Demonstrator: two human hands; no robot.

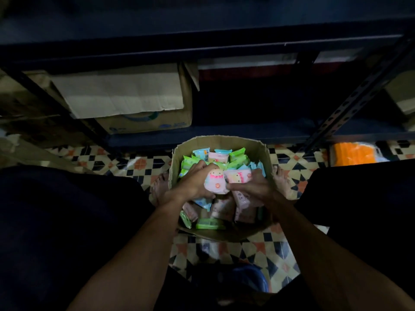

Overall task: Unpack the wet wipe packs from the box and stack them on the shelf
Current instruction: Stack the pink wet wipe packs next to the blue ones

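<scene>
— Forearms come up from the bottom edge, bare, between two dark-clothed knees. Where do they end?

— Over the open cardboard box, which stands on the patterned tile floor right in front of the dark metal shelf. Both hands meet above the middle of it.

— What is the left hand doing?

— It grips a pink pack, the one printed with a small doll face. Its fingers curl over the pack's far edge and its thumb comes in from the near side.

— And the right hand?

— Its fingers are bent round a second pink pack, which lies just beside the first and touches it. Its thumb reaches across toward the first pack's lower corner. The light is dim, so I can't say for sure that it presses there.

— Are the two packs clear of the box?

— They sit at the top of the heap, among the wet wipe packs. Green, blue and pink ones fill the box, some flat and some on edge.

— Anything else nearby?

— A bare foot shows on each side of the box. A printed carton with a raised flap stands on the bottom shelf level, and an orange package lies on the floor to the right.
</scene>
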